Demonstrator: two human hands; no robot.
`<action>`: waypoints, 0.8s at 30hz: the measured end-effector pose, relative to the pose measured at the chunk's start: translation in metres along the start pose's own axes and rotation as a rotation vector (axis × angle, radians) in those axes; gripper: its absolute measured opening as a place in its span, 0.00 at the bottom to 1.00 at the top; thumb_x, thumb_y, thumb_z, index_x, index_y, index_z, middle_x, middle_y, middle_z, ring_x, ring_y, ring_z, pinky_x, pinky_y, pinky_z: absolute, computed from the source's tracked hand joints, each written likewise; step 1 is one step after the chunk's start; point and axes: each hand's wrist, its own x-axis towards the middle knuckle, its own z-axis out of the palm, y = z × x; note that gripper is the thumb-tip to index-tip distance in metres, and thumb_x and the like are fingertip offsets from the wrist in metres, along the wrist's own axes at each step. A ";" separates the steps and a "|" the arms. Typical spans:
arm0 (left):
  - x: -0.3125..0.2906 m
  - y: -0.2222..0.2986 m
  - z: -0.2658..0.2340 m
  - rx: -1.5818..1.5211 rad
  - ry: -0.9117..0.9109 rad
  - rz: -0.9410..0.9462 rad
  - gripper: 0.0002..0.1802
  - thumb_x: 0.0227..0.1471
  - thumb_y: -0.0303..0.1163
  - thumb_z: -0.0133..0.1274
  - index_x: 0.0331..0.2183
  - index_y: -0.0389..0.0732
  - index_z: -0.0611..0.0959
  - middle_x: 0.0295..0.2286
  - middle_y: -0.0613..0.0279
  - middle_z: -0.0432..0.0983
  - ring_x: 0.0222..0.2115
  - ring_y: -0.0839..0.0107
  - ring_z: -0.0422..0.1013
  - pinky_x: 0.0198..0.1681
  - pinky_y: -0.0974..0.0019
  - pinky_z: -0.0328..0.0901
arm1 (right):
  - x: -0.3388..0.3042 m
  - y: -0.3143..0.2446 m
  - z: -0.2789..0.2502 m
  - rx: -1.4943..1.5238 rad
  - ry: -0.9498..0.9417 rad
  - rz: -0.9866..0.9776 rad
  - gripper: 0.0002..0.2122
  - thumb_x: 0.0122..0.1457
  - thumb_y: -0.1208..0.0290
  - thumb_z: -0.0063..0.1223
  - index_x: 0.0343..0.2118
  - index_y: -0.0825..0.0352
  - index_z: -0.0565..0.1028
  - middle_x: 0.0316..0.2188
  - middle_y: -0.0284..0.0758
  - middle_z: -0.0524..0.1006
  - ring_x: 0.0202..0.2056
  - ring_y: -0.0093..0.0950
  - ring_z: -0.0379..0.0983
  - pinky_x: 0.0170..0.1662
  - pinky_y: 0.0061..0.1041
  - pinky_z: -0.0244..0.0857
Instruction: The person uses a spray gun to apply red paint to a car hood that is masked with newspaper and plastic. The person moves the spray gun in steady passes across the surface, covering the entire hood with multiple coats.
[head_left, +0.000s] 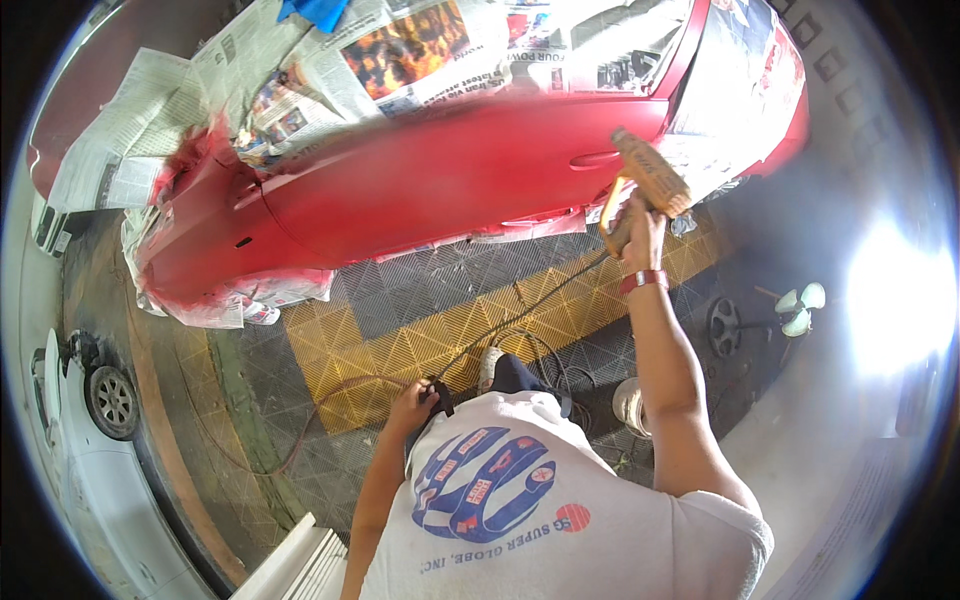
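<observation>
My right hand (640, 230) is raised toward the red car's side, its fingers wrapped round the handle of a yellow heat gun (655, 178). The tool's short grey nozzle points up and left at the rear part of the door, close to the door handle (595, 160) but apart from the paint. Beside my waist, my left hand (412, 405) is closed round a dark power cord (520, 313), which runs up to the heat gun. Fresh-looking red paint covers the car's side (400, 185); a paler, hazy patch shows along the door.
Newspaper (410, 60) masks the car's windows and lower edge. Coiled cord (545, 350) lies by my feet on the yellow and grey grid floor (350, 340). To the right stand a fan (798, 308) and a bright lamp (905, 295). A pale car (105, 470) is at left.
</observation>
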 end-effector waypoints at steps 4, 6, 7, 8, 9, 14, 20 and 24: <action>0.038 0.052 0.013 -0.070 -0.179 -0.066 0.13 0.64 0.37 0.55 0.46 0.40 0.79 0.36 0.54 0.82 0.37 0.62 0.79 0.40 0.62 0.71 | 0.066 -0.016 -0.050 -0.008 0.055 -0.048 0.08 0.61 0.72 0.60 0.37 0.69 0.72 0.24 0.35 0.75 0.20 0.26 0.73 0.22 0.25 0.69; 0.048 0.070 0.023 -0.259 -0.113 -0.028 0.13 0.65 0.36 0.54 0.45 0.38 0.78 0.34 0.55 0.82 0.36 0.64 0.79 0.39 0.63 0.70 | 0.091 -0.022 -0.069 -0.020 0.079 -0.142 0.10 0.61 0.70 0.61 0.36 0.69 0.72 0.26 0.36 0.75 0.21 0.27 0.74 0.23 0.26 0.70; 0.052 0.077 0.028 -0.354 -0.080 -0.006 0.13 0.65 0.36 0.53 0.45 0.38 0.78 0.34 0.56 0.82 0.35 0.65 0.78 0.39 0.63 0.70 | 0.111 -0.016 -0.087 -0.061 0.153 -0.141 0.11 0.60 0.71 0.62 0.38 0.70 0.71 0.27 0.37 0.76 0.22 0.27 0.75 0.24 0.27 0.71; 0.055 0.079 0.030 -0.324 -0.035 0.024 0.12 0.66 0.36 0.52 0.44 0.37 0.79 0.32 0.57 0.82 0.35 0.67 0.78 0.39 0.64 0.70 | 0.119 -0.011 -0.091 -0.070 0.206 -0.146 0.12 0.60 0.72 0.62 0.40 0.70 0.71 0.30 0.37 0.76 0.25 0.27 0.76 0.26 0.27 0.72; 0.057 0.087 0.028 -0.337 -0.063 -0.008 0.12 0.66 0.36 0.52 0.44 0.37 0.79 0.33 0.57 0.82 0.35 0.67 0.78 0.39 0.64 0.70 | 0.125 -0.008 -0.092 -0.078 0.259 -0.155 0.13 0.59 0.73 0.62 0.43 0.71 0.70 0.32 0.37 0.77 0.28 0.27 0.77 0.29 0.28 0.73; 0.045 0.091 0.033 -0.317 -0.038 -0.073 0.12 0.65 0.32 0.51 0.44 0.35 0.80 0.36 0.51 0.83 0.36 0.58 0.80 0.40 0.59 0.71 | 0.114 0.057 -0.111 -0.299 0.119 0.064 0.17 0.58 0.76 0.61 0.49 0.70 0.72 0.40 0.35 0.76 0.38 0.28 0.75 0.41 0.28 0.71; -0.011 0.003 0.041 -0.231 0.151 -0.341 0.12 0.63 0.29 0.52 0.45 0.31 0.78 0.38 0.49 0.81 0.40 0.59 0.79 0.44 0.61 0.70 | 0.003 0.182 -0.064 -0.512 -0.222 0.112 0.13 0.62 0.67 0.59 0.44 0.69 0.75 0.36 0.37 0.77 0.38 0.28 0.74 0.43 0.32 0.69; -0.069 -0.058 0.044 -0.725 0.402 -0.604 0.08 0.67 0.29 0.48 0.43 0.37 0.79 0.34 0.64 0.78 0.36 0.70 0.73 0.47 0.65 0.67 | -0.116 0.205 0.018 -0.693 -0.552 -0.038 0.24 0.64 0.66 0.61 0.60 0.70 0.70 0.57 0.38 0.76 0.57 0.29 0.71 0.60 0.31 0.64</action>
